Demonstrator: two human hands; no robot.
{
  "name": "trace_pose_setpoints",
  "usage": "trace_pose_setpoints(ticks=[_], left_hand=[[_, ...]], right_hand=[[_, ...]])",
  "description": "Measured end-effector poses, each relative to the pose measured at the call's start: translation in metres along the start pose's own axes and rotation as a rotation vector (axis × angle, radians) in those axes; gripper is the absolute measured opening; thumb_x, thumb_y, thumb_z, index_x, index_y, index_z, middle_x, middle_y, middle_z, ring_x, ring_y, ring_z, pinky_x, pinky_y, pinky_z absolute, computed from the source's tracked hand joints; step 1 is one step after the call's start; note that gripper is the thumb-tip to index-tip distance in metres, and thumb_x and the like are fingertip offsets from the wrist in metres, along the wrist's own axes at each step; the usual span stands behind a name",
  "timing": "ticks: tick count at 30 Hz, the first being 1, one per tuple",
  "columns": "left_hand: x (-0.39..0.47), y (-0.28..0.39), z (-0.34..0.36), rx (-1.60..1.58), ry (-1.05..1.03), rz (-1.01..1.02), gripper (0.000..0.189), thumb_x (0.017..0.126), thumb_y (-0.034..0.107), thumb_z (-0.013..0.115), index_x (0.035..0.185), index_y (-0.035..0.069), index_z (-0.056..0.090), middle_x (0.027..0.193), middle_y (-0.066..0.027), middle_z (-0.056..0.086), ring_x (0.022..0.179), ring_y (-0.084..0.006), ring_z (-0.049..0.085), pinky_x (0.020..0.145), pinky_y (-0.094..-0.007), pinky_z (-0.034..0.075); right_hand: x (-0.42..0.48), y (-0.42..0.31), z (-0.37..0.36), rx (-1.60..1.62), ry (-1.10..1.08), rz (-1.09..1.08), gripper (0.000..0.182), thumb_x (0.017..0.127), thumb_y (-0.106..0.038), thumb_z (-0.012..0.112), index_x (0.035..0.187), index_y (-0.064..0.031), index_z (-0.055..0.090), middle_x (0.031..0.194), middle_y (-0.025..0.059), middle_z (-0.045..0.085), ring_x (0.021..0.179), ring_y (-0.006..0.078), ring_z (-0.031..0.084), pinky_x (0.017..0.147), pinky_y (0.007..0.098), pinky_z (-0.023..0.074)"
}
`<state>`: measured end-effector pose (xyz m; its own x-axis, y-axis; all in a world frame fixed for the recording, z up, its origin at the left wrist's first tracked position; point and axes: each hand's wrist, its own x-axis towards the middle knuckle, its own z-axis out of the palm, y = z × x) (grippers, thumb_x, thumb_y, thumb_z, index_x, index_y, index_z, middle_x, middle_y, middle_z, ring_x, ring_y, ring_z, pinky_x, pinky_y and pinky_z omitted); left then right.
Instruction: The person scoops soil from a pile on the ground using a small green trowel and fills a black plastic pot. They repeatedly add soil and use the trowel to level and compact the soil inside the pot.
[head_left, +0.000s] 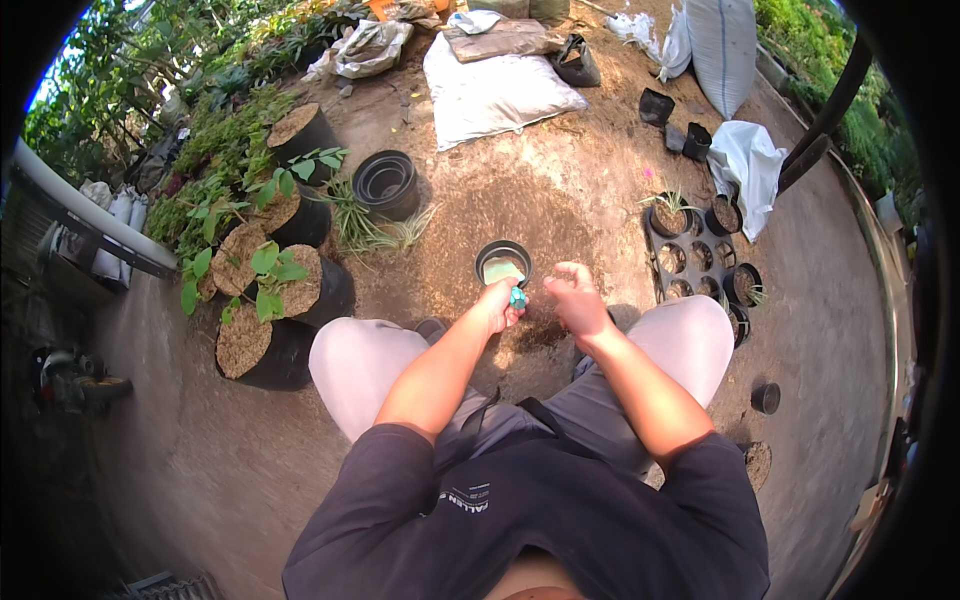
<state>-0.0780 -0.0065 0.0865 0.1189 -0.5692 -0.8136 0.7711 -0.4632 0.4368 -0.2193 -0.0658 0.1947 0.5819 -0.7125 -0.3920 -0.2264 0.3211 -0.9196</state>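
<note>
My left hand is closed around the teal handle of a small tool; its pale green blade-like part lies over the opening of a round black plastic pot. The pot stands upright on the soil-strewn ground between my knees. Just right of the pot, my right hand is raised with its fingers curled and the thumb and forefinger near each other. Whether something small is between them cannot be told. What the pot holds is mostly hidden by the tool.
Nested black pots and loose spider plants lie front left, beside soil-filled black grow bags. At right is a black pot tray with small potted plants. A white sack lies ahead; a white bag is at the right.
</note>
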Motion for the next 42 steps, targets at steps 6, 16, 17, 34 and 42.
trace_pose_setpoints(ticks=[6, 16, 17, 34, 42], left_hand=[[-0.006, 0.004, -0.013, -0.044, -0.014, 0.021, 0.026, 0.084, 0.035, 0.052, 0.076, 0.009, 0.052, 0.060, -0.0018, 0.051, 0.042, -0.0103, 0.042, 0.032, -0.0198, 0.026], [-0.002, 0.010, -0.015, -0.005, 0.009, -0.047, 0.027, 0.084, 0.034, 0.051, 0.077, 0.008, 0.052, 0.057, -0.0029, 0.050, 0.040, -0.0104, 0.040, 0.031, -0.0201, 0.026], [-0.001, 0.009, -0.015, 0.010, 0.022, -0.051, 0.027, 0.084, 0.034, 0.051, 0.077, 0.008, 0.052, 0.057, -0.0030, 0.050, 0.040, -0.0104, 0.039, 0.031, -0.0202, 0.025], [-0.011, 0.006, -0.025, 0.103, 0.042, -0.074, 0.028, 0.086, 0.035, 0.049, 0.083, 0.008, 0.054, 0.056, -0.0041, 0.050, 0.034, -0.0108, 0.034, 0.031, -0.0212, 0.023], [-0.008, -0.005, -0.036, 0.156, 0.101, -0.010, 0.026, 0.085, 0.034, 0.051, 0.081, 0.009, 0.053, 0.058, -0.0071, 0.052, 0.034, -0.0114, 0.036, 0.028, -0.0212, 0.022]], right_hand=[[-0.098, 0.001, -0.089, -0.084, 0.672, -0.824, 0.014, 0.087, -0.003, 0.050, 0.101, -0.0036, 0.050, 0.074, -0.0038, 0.044, 0.057, 0.0017, 0.035, 0.049, 0.0157, 0.0277], [-0.229, 0.190, -0.176, -0.651, 1.009, -0.025, 0.031, 0.076, -0.004, 0.054, 0.105, 0.0013, 0.043, 0.092, 0.0111, 0.042, 0.080, 0.0220, 0.044, 0.075, 0.0342, 0.0390], [-0.243, 0.214, -0.180, -0.726, 0.967, 0.077, 0.033, 0.076, -0.006, 0.055, 0.106, 0.0012, 0.042, 0.094, 0.0130, 0.042, 0.082, 0.0248, 0.045, 0.076, 0.0362, 0.0391], [-0.268, 0.339, -0.215, -0.613, 0.588, 0.635, 0.054, 0.073, -0.022, 0.067, 0.114, 0.0014, 0.042, 0.104, 0.0253, 0.048, 0.093, 0.0349, 0.052, 0.080, 0.0402, 0.0419], [-0.260, 0.340, -0.204, -0.615, 0.416, 0.582, 0.052, 0.077, -0.023, 0.062, 0.115, 0.0040, 0.039, 0.110, 0.0248, 0.044, 0.104, 0.0367, 0.046, 0.087, 0.0397, 0.0391]])
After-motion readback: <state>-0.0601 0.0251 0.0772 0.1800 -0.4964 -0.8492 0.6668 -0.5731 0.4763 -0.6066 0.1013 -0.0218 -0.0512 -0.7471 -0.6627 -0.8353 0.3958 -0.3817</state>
